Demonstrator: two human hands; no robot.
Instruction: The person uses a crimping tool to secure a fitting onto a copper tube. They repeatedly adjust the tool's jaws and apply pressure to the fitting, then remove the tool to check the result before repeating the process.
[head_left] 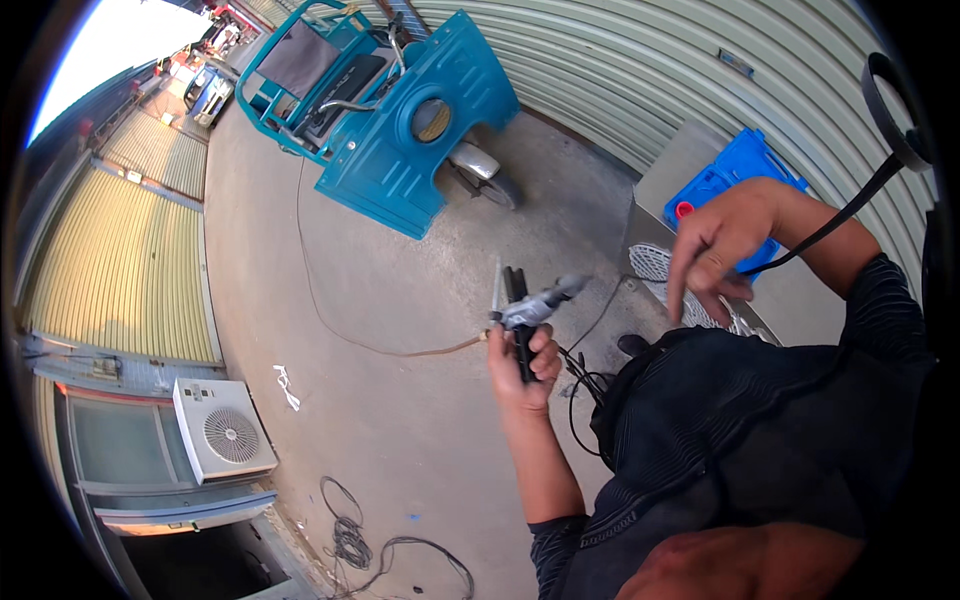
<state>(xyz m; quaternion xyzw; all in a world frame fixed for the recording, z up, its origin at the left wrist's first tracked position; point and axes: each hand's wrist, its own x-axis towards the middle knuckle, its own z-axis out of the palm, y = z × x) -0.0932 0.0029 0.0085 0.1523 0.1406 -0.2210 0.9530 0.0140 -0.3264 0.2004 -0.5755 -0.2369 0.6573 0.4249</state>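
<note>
My left hand (525,365) is wrapped round the black grip of a gun-shaped tool (540,305) with a silver-grey body, held out over the ground. Two black prongs and a thin pale rod stick up from it, and its front end is smeared by motion. Beside my fingers a thin brown hose (440,352) runs off to the left. My right hand (722,245) hangs in the air with loosely bent fingers apart, and I see nothing in it. Behind this hand are a blue plastic container (708,186) with a red cap and a white mesh-like piece (652,262).
A teal cargo tricycle (390,150) stands ahead near a roller shutter (620,70). Black cables (590,385) hang by my body. More cable (350,545) lies coiled on the concrete ground (400,440). To the left are an air-conditioner unit (195,425) and a white scrap (287,388).
</note>
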